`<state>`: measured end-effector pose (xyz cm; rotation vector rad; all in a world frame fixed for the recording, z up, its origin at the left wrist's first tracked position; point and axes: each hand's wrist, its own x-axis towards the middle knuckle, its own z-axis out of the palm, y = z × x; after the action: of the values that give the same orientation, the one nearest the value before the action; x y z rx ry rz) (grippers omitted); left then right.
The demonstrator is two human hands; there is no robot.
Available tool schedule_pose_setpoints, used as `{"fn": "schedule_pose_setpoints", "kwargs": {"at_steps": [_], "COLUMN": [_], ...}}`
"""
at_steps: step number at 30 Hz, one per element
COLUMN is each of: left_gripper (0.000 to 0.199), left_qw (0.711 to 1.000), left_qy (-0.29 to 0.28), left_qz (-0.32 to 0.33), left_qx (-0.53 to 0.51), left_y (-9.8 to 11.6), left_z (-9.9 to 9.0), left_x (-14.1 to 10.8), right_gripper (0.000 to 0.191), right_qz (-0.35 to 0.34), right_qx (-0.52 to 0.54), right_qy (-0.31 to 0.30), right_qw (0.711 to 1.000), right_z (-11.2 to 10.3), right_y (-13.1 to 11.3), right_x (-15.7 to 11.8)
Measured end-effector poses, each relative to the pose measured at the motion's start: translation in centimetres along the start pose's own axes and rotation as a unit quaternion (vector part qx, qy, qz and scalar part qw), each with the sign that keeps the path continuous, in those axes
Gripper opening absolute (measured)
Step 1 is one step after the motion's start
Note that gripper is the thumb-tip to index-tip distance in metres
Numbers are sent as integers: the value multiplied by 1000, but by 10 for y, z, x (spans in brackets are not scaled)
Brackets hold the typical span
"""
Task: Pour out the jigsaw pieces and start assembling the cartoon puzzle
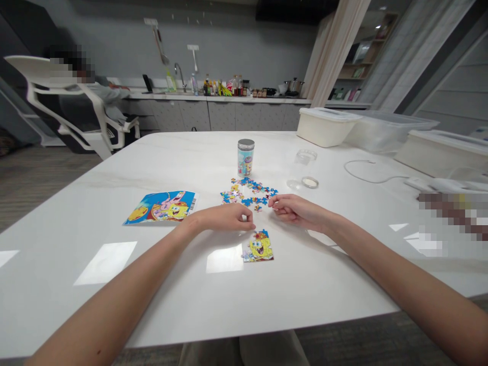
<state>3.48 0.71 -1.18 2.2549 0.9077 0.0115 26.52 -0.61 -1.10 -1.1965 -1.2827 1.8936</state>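
Observation:
A partly joined puzzle section [260, 247] with a yellow cartoon face lies on the white table, just below my hands. My left hand [229, 217] is closed, thumb and fingertips together at the section's upper left; anything between them is too small to make out. To the right, my right hand [292, 209] has its fingers curled together near the pile's right edge, and what they hold, if anything, is unclear. Loose puzzle pieces [247, 202] lie scattered beyond both hands. The printed picture sheet [163, 207] rests left of my left hand.
Behind the pieces stands a cartoon-printed can [245, 158]. A clear jar [303, 168] lies to its right beside a round lid [310, 182]. Storage boxes [326, 128] and a white cable [366, 177] are at the right. A person sits in a chair [76, 107] at back left.

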Motion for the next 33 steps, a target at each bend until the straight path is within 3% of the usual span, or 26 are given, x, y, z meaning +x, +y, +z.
{"fn": "schedule_pose_setpoints", "kwargs": {"at_steps": [6, 26, 33], "left_gripper": [29, 30, 29], "left_qw": [1000, 1000, 1000], "left_qy": [1, -12, -13], "left_qz": [-1, 2, -6], "left_qx": [5, 4, 8], "left_y": [1, -1, 1], "left_z": [0, 0, -1], "left_x": [0, 1, 0], "right_gripper": [20, 13, 23], "right_qz": [-17, -36, -25], "right_qx": [-19, -78, -79], "right_qy": [1, -39, -17], "right_qw": [1000, 996, 996], "right_z": [-4, -4, -2], "right_y": [7, 9, 7], "right_x": [7, 5, 2]}}
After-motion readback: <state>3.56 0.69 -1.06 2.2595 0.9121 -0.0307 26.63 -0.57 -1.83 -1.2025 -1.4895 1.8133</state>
